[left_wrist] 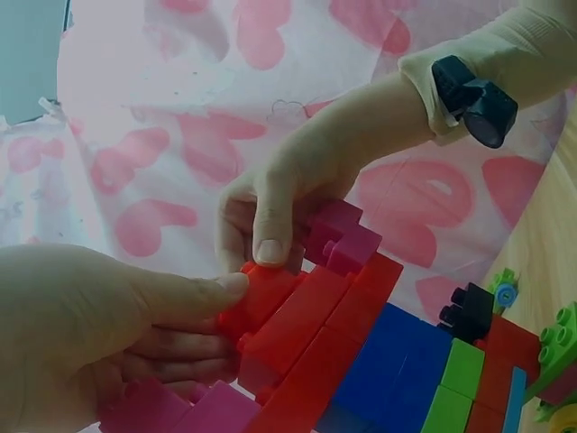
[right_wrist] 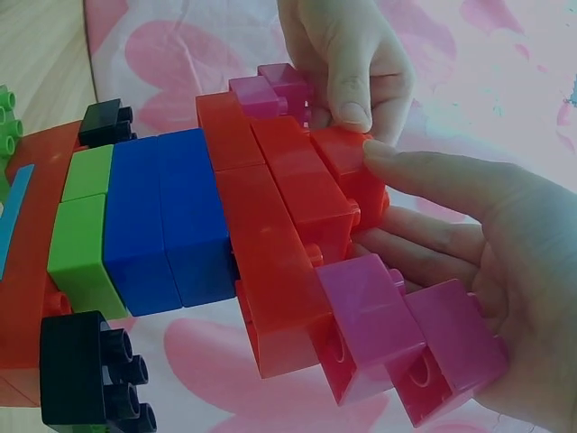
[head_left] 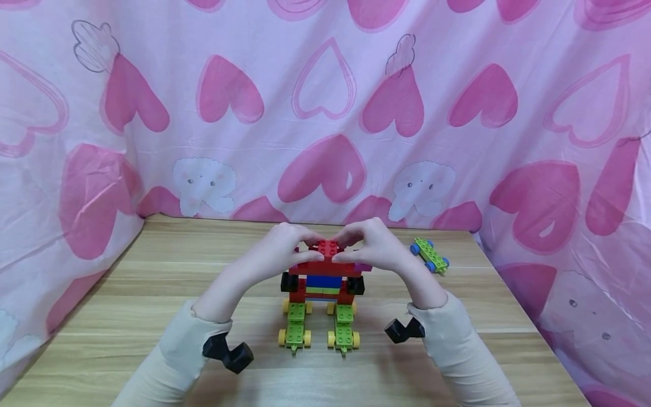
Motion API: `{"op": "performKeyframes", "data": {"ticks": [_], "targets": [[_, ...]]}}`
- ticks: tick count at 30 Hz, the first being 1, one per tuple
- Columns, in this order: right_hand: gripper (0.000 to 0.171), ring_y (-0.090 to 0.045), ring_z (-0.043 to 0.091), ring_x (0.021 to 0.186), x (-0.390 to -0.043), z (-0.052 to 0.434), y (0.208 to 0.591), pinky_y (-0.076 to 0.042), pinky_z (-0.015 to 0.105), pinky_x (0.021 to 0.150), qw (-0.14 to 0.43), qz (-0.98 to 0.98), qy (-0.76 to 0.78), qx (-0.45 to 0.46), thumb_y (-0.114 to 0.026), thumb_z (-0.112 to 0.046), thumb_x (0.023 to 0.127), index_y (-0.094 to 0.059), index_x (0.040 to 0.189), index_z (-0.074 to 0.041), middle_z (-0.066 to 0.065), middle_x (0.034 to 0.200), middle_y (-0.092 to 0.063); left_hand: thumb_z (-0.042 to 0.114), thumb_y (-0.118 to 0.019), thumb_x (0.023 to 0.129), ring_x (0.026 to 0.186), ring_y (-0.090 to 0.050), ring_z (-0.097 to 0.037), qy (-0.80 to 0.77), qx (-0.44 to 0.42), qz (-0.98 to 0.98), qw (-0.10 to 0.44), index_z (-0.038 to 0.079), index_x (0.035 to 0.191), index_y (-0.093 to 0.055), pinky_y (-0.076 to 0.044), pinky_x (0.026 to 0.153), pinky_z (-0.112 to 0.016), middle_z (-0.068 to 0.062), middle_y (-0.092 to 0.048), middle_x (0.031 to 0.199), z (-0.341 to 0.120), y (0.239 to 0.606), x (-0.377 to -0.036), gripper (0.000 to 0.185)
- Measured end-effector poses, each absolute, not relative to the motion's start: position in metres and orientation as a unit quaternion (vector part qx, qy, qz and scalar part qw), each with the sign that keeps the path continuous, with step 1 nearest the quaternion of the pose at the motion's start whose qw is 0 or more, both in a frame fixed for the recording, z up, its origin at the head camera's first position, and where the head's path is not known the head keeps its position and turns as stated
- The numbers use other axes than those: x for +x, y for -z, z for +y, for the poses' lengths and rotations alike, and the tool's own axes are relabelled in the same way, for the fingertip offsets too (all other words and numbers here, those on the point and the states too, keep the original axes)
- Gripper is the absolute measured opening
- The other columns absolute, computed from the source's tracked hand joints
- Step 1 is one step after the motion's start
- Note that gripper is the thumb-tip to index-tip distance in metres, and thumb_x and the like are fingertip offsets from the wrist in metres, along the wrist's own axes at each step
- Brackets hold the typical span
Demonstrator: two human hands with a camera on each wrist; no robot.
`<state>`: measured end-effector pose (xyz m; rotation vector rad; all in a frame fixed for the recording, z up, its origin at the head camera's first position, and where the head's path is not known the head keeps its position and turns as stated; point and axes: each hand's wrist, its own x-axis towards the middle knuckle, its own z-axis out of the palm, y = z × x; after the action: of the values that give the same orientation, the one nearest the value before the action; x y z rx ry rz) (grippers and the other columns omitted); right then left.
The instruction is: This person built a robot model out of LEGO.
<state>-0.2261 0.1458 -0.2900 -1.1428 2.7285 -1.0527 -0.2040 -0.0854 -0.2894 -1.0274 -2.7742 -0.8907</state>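
Nearest, on the wood-grain table (head_left: 152,316), two green studded wheel plates (head_left: 319,330) form the feet of a glossy plastic brick figure (head_left: 323,285). Its blue and red blocks rise to a small red brick (head_left: 328,249) on top. The left hand (head_left: 278,249) and right hand (head_left: 373,246) both pinch that brick with curled fingers. Beyond lies a loose green wheeled plate (head_left: 430,255), before the heart-print cloth (head_left: 325,102).

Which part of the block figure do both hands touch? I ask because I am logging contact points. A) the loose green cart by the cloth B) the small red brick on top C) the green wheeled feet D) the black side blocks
B: the left hand and the right hand both pinch the small red brick on top of the block figure.
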Motion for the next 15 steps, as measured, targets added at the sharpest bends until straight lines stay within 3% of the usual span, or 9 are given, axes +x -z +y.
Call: {"op": "performKeyframes", "data": {"ticks": [15], "targets": [[0.028,-0.07,0.015,0.088,-0.2265,0.1459,0.2879,-0.058,0.025,0.076,0.006,0.866,0.332,-0.375,-0.081,-0.016,0.08,-0.076,0.106,-0.007,0.004,0.096,-0.076,0.026,-0.073,0.089,0.09,-0.069,-0.017,0.287,-0.334,-0.897,0.04,0.008,0.117,-0.072,-0.059,0.08,-0.033,-0.004,-0.075,0.102,-0.0842,0.2928,-0.2026,0.034]]}}
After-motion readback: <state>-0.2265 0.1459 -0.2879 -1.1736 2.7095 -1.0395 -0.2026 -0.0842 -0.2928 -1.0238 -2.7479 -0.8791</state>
